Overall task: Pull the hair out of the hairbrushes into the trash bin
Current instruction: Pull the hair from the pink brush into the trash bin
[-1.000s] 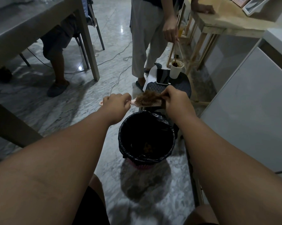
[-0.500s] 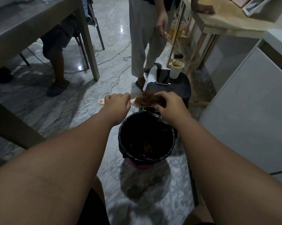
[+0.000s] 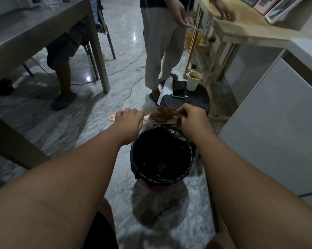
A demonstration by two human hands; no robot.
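Observation:
A pink hairbrush [image 3: 156,119] is held level just above and beyond the trash bin [image 3: 139,159], which is lined with a black bag and has a little brown hair at its bottom. My left hand [image 3: 129,120] grips the brush handle, whose pink end sticks out to the left. A clump of brown hair [image 3: 165,112] sits on the bristles. My right hand [image 3: 192,117] pinches the right end of that clump at the brush head.
A black stool [image 3: 196,102] behind the brush carries a phone [image 3: 179,88], a paper cup [image 3: 194,80] and white paper. One person stands beyond it and another sits at the grey table [image 3: 34,38] on the left. A white cabinet [image 3: 277,123] is at right.
My right hand has shifted slightly right along the brush head, still at the hair. The standing person's hand has lifted the stick from the cup toward the wooden table.

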